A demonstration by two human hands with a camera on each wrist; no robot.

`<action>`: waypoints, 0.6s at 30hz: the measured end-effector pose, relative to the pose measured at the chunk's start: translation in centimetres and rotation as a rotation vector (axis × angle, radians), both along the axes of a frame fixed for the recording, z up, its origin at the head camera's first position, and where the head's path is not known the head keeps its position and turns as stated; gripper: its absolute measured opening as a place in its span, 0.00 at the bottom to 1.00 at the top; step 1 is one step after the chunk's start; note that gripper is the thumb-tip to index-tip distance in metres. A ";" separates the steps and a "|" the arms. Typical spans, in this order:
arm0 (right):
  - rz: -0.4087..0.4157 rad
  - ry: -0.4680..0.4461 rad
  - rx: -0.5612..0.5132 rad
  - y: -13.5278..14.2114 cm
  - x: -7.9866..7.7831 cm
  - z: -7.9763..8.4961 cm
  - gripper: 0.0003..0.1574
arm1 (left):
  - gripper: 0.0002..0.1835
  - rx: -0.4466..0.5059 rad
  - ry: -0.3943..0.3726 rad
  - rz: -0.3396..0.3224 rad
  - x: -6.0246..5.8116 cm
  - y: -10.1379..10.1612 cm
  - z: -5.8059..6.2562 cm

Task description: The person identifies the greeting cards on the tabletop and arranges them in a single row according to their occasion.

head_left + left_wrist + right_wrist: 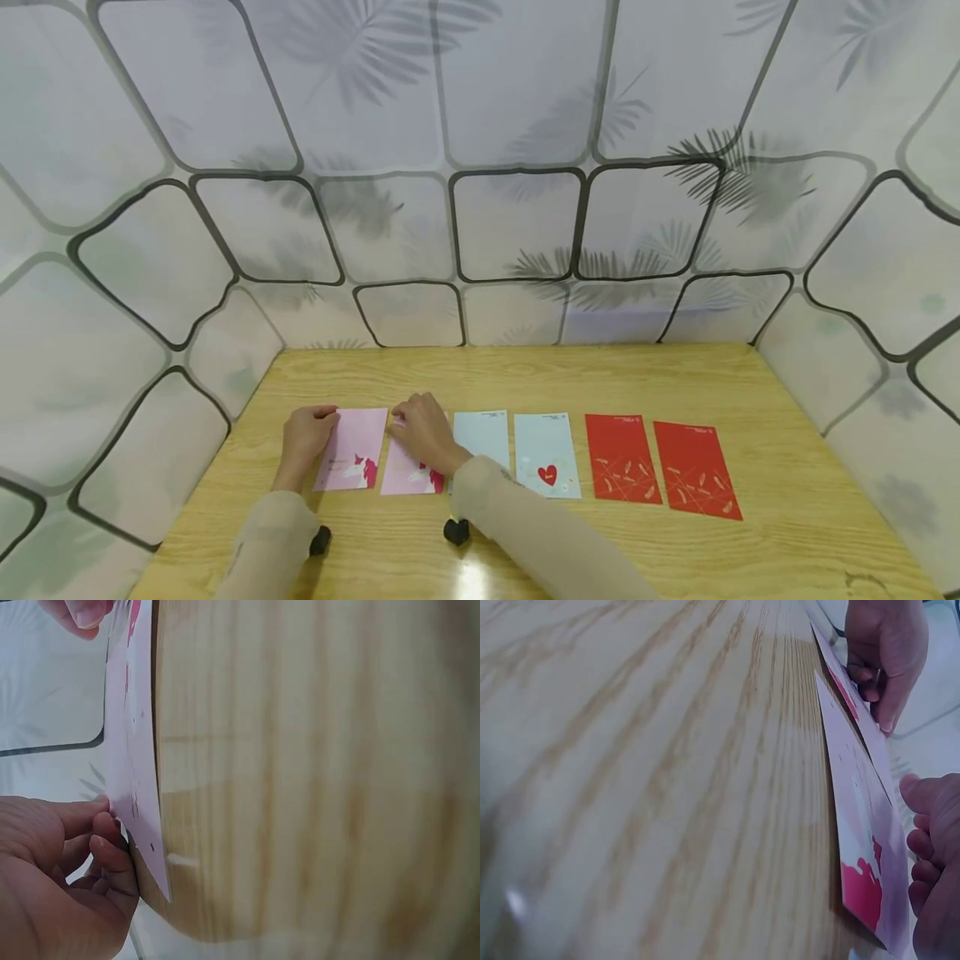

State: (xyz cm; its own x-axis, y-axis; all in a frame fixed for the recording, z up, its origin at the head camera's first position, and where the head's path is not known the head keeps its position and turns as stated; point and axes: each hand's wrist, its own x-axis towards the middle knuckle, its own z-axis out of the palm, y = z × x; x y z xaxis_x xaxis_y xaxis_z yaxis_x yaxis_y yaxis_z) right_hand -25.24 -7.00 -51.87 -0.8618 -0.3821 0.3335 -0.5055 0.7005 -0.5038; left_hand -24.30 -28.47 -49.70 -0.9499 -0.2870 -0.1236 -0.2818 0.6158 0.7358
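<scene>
Two pink cards with a unicorn print lie flat, side by side, at the left of the row in the head view. At the upper left edge of the outer pink card (354, 442), my left hand (306, 437) pinches the edge between thumb and fingers (109, 859). My right hand (427, 433) reaches over the second pink card (401, 471), covering its upper right part. In the right wrist view its thumb (919, 791) is at the card's edge, while the other fingers are loosely bent beside it.
A pale blue card (480, 429) is partly hidden under the right forearm, next to another pale blue card (536, 446) with a red heart. Two red cards, one inner (618, 442) and one outer (693, 462), lie further right. A patterned fabric wall (517, 225) encloses the wooden table (525, 375).
</scene>
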 end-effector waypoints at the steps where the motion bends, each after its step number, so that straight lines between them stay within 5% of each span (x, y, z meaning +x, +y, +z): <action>1: 0.002 0.009 0.015 0.0 0.0 0.0 0.17 | 0.18 0.001 0.005 0.000 0.0 0.0 0.0; 9: 0.003 0.016 0.063 0.1 0.2 0.2 0.19 | 0.20 -0.017 0.064 -0.027 0.7 0.4 0.5; 18: 0.013 0.015 -0.015 1.2 0.1 1.2 0.18 | 0.21 -0.075 0.147 -0.119 1.8 0.7 1.5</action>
